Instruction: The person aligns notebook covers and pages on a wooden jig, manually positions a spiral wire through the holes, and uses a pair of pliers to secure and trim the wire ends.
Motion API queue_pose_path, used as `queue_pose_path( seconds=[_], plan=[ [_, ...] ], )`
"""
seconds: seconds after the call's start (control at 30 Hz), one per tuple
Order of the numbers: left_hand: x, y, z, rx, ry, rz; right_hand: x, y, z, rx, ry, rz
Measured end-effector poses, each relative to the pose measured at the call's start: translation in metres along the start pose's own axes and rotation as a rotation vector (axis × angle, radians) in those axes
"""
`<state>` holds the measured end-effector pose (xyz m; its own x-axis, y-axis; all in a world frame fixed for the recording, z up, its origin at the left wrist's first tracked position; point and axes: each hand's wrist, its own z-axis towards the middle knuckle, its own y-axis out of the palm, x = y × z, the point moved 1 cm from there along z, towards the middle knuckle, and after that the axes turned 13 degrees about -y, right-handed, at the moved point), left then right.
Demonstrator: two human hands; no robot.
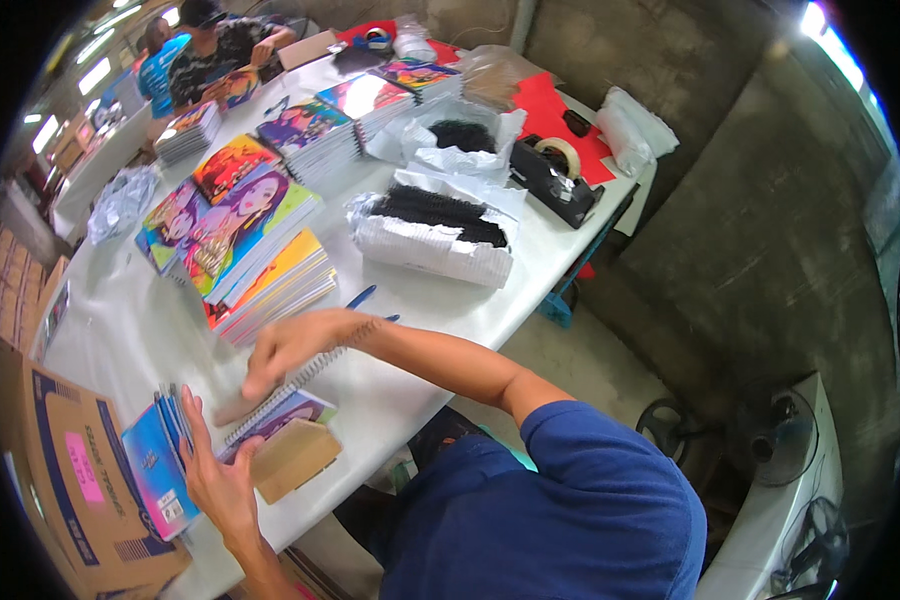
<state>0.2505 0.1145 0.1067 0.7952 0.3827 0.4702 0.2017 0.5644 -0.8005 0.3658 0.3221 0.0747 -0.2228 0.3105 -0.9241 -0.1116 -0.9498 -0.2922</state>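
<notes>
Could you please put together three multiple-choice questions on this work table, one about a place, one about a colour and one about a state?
1. Where does the tape dispenser stand?
A. on the cardboard box
B. near the table's far right edge, partly on red paper
C. on the floor by the fans

2. What colour is the sleeve on the person's right arm?
A. blue
B. white
C. yellow

3. How is the right hand placed?
A. raised clear above the table
B. gripping a pen
C. pressed palm-down on a spiral notebook

Answers: 1 B, the black dispenser sits at that edge, overlapping the red paper. 2 A, the sleeve is plainly blue. 3 C, its fingers lie flat along the wire spine, while the left hand steadies upright booklets.
</notes>
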Motion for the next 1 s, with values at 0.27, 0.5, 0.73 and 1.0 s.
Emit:
queue_pose_path(
  seconds=[0.27,0.5,0.73,1.0],
  plan=[
    [-0.009,0.0,0.004,0.016,0.014,-0.022,0.003,-0.002,0.001,-0.021,-0.092,0.344],
    [-0.029,-0.013,0.0,0.057,-0.004,0.136,-0.002,-0.001,0.016,-0.017,-0.19,0.372],
    [-0.035,-0.016,-0.001,0.128,-0.034,0.062,-0.011,0.004,0.029,-0.083,-0.066,0.112],
    [-0.075,0.01,-0.012,0.21,-0.237,-0.573,-0.019,0.017,0.043,-0.067,-0.064,0.282]
  ],
)
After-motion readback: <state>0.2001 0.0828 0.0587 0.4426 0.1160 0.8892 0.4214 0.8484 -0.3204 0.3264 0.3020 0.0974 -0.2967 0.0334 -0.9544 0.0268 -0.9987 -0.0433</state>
